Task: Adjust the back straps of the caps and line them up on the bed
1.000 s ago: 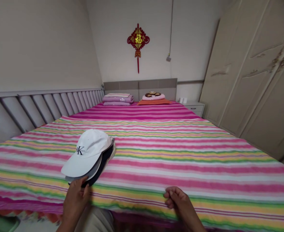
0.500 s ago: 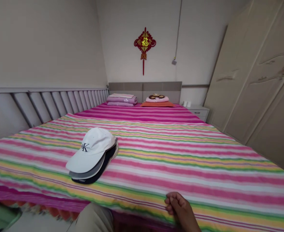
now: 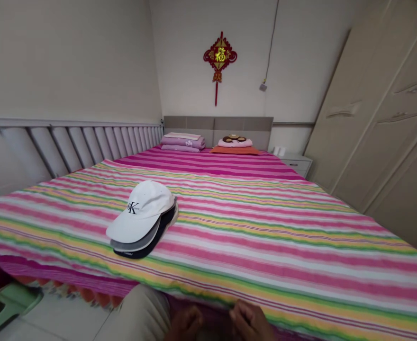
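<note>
Low at the front edge of the bed, my right hand [image 3: 251, 322] is closed in a loose fist against the hanging side of the sheet, with nothing visible in it. My left hand [image 3: 187, 323] is beside my knee, in shadow, its fingers curled and no object showing. Up and to the left of both hands, a stack of baseball caps lies on the striped bed sheet [image 3: 265, 251]. The top one is a white cap [image 3: 148, 203] with a dark letter logo. Under it show the brims of a grey cap [image 3: 140, 244] and a dark navy cap [image 3: 133, 254].
Folded purple bedding [image 3: 183, 142] and a pink pillow on orange cloth [image 3: 235, 149] lie by the headboard [image 3: 244, 128]. White bed rails [image 3: 87, 142] line the left side. A nightstand [image 3: 299, 165] and wardrobe [image 3: 365, 123] stand right. A green stool [image 3: 13, 305] is lower left.
My right hand has drawn back from the top of the sheet to the bed's front edge. My left hand has come into view. The camera has shifted slightly; the caps lie unmoved.
</note>
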Available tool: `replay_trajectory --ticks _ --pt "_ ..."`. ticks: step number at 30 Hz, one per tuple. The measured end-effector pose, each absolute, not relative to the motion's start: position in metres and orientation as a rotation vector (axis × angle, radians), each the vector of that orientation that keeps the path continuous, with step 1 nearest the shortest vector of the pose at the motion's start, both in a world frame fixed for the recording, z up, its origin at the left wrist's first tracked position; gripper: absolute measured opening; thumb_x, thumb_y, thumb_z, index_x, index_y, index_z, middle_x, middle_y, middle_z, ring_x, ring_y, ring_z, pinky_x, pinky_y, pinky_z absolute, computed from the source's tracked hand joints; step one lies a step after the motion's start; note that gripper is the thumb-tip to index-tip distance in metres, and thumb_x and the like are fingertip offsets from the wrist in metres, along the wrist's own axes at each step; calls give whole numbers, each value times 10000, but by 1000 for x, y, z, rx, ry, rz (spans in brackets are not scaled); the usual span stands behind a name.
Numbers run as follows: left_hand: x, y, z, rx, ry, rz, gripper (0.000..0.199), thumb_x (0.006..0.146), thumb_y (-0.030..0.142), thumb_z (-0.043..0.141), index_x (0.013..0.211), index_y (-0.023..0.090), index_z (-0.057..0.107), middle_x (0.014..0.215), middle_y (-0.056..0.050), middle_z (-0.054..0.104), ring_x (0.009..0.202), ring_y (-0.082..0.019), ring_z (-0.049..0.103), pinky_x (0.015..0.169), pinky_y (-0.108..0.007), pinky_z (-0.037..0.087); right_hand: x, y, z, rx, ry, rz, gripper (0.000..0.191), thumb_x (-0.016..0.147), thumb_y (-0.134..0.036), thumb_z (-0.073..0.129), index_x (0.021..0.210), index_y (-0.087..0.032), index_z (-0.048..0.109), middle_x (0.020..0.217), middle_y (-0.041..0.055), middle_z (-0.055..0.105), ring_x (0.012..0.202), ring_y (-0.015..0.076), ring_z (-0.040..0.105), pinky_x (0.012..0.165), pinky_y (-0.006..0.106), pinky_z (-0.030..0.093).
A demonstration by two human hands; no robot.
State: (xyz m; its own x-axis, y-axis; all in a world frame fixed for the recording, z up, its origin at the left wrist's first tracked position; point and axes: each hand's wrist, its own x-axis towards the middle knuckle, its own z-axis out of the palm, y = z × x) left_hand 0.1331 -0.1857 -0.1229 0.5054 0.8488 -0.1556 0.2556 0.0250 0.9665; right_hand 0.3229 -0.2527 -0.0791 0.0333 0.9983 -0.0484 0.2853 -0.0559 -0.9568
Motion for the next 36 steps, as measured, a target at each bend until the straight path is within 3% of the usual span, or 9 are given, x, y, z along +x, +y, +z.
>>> replay_trajectory --ticks 7,12,20,30,33,36 --pt "152 -168 -32 1376 991 1014 395 718 537 461 559 175 462 439 73 256 428 -76 222 432 -219 173 336 -241 -3 -1247 -1234 817 450 803 -547 370 539 -192 454 454 -26 435 439 113 404 460 242 310" --pt "165 -160 6 1471 1082 1143 538 794 577 277 427 190 353 399 53 224 407 -87 238 444 -252 178 341 -232 16 -1119 -1041 745 480 811 -578 333 543 -196 448 441 -27 443 416 105 379 451 242 303" --pt "187 -152 39 1735 1070 1042 583 777 639 94 400 221 247 392 39 198 401 -106 258 464 -293 159 351 -220 24 -1101 -850 724 548 811 -620 256 507 -194 418 426 -31 421 394 93 371 436 240 279" --pt "194 -158 40 1746 1060 1039 545 804 595 154 411 228 244 396 44 181 399 -109 237 466 -290 172 347 -227 36 -1240 -932 669 547 808 -619 245 507 -203 432 431 -22 425 413 113 390 453 257 312" --pt "184 -153 33 1593 1059 1068 515 779 598 285 439 212 315 398 48 248 400 -98 277 447 -263 204 344 -229 33 -1280 -988 768 423 798 -568 358 606 -207 464 466 -23 468 432 126 427 459 258 335" --pt "166 -142 23 1290 1052 1122 441 721 586 432 546 181 436 428 55 369 394 -80 331 421 -222 238 341 -228 17 -1276 -1003 935 244 710 -442 530 727 -211 454 666 0 571 438 116 472 441 253 349"
